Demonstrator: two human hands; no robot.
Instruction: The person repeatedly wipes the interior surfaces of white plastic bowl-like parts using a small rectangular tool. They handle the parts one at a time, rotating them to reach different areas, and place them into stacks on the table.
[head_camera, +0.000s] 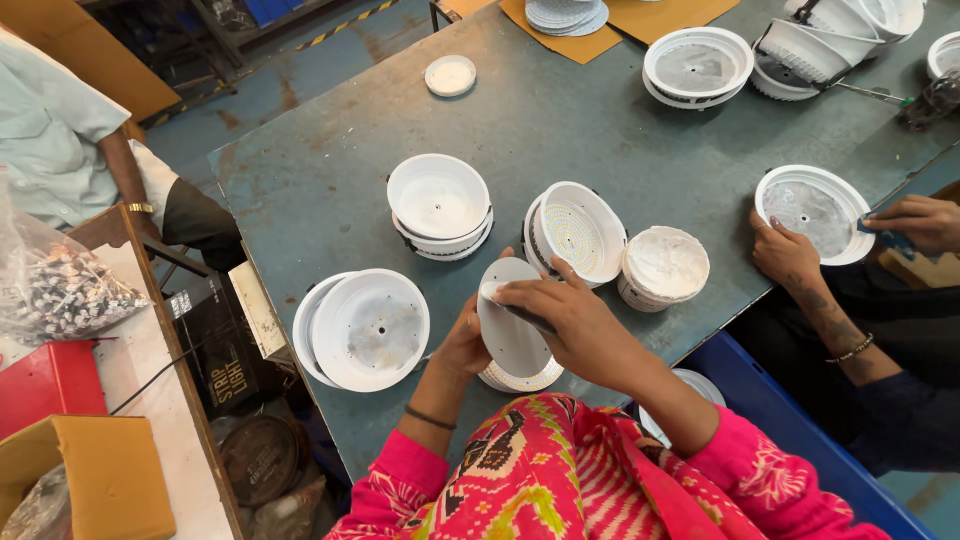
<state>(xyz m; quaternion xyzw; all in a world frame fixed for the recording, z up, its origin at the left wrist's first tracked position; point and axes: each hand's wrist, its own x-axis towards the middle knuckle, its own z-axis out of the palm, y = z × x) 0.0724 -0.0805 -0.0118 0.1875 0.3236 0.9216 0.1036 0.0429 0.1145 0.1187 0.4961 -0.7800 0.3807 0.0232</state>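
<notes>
Currently: round lamp unit being gripped in both hands

A white round lamp unit (510, 335) is being held at the near table edge. The right hand (575, 325) is being curled over its flat back, fingers (520, 292) closed on the rim. The left hand (462, 345) is being pressed against its left side; finger spread cannot be told. Just beyond the right fingertips, an LED-dotted housing (578, 232) is being left tilted. Left of the left hand, stacked white discs (365, 328) are lying.

Both hands, left hand (462, 345) and right hand (572, 322), gripped a round white lamp housing (510, 335) over the grey-blue table (560, 130), near stacked white housings (362, 328).
</notes>
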